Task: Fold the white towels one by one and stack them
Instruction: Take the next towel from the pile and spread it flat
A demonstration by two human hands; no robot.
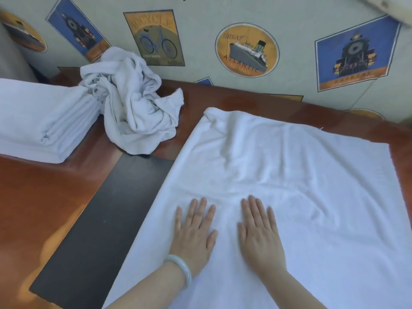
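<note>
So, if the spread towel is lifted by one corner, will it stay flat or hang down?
Probably it hangs limp: the spread towel shows soft wrinkles, and the crumpled towel nearby holds no shape. It is large, so likely not light.

The flat white terry towel [289, 175] runs off the right and near edges, so there's no seeing its full shape. The stack of folded white towels [40, 121] gets chopped by the left edge. Can't count what's in the crumpled white towel heap [133, 103]. In the far right corner, a pale cream bar [383, 7] is just blur and also cut off.
</note>
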